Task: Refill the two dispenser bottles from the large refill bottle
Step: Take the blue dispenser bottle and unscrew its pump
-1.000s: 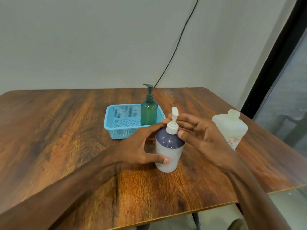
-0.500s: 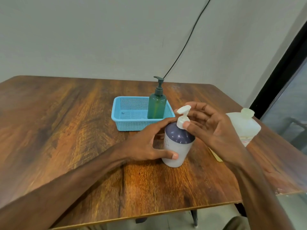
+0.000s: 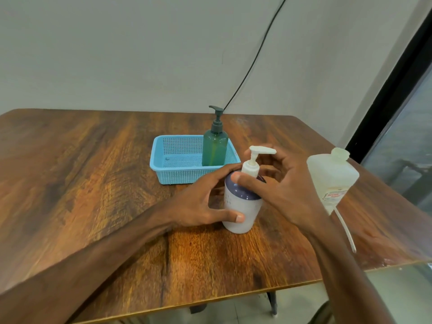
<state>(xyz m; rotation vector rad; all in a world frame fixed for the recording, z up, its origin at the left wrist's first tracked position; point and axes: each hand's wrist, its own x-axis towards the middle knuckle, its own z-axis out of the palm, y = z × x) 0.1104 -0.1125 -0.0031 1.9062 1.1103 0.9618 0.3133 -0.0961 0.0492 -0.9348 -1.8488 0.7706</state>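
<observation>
On the glossy wood-grain table (image 3: 93,183), a squat, cylindrical white dispenser bottle (image 3: 240,206) with a domed purple shoulder stands upright near the front middle. The left hand (image 3: 198,204) grips its smooth body, thumb across the front and fingers curled behind. The right hand (image 3: 289,190) pinches the collar of the white pump (image 3: 251,164), thumb in front and curled fingers behind the neck. Farther back, a translucent green dispenser bottle (image 3: 214,146) with a dark pump stands at the right end of a perforated blue plastic basket (image 3: 173,176). The boxy, cloudy large refill bottle (image 3: 332,176) stands capped to the right, and a thin white tube (image 3: 346,230) lies before it.
</observation>
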